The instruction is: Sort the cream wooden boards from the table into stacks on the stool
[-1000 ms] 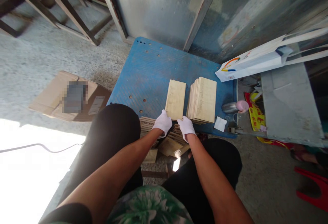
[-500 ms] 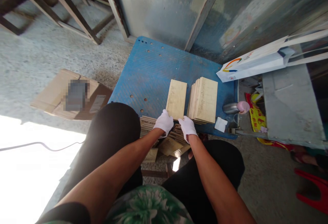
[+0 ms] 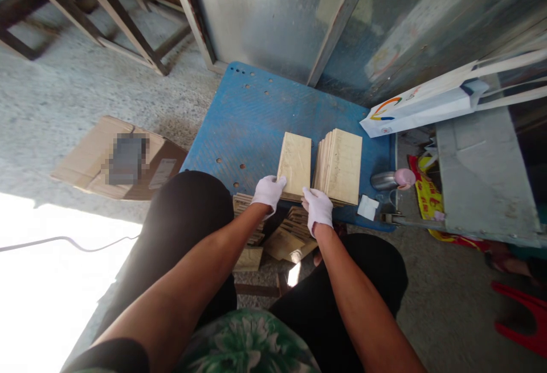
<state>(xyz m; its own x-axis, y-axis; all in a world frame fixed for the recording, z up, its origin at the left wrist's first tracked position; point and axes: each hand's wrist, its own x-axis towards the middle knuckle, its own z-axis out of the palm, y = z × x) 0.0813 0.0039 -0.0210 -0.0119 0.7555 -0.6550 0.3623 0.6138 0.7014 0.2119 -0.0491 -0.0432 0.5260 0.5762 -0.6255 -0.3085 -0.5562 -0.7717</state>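
Both my hands wear white gloves and are at the near end of a thin, pale wooden board [image 3: 294,162] on the blue table. My left hand [image 3: 269,192] grips its lower left edge, with the thumb over the corner. At the lower right corner, my right hand [image 3: 319,208] has its fingers curled against the edge. Whether other boards lie beneath this one, I cannot tell. Just to the right leans a thick stack of similar boards [image 3: 347,165]. Below the table edge, more loose boards [image 3: 284,243] lie between my knees.
The blue table [image 3: 239,117] stands against metal panels. At its right are a steel flask with a pink lid [image 3: 384,179], a white paper piece [image 3: 367,207] and a white bag [image 3: 421,108]. A cardboard box [image 3: 98,156] sits on the floor at left, a red stool [image 3: 523,319] at right.
My hands have moved apart from the near edge to the board's two sides, the left one leftward and up, the right one slightly rightward. The board stays nearly in place.
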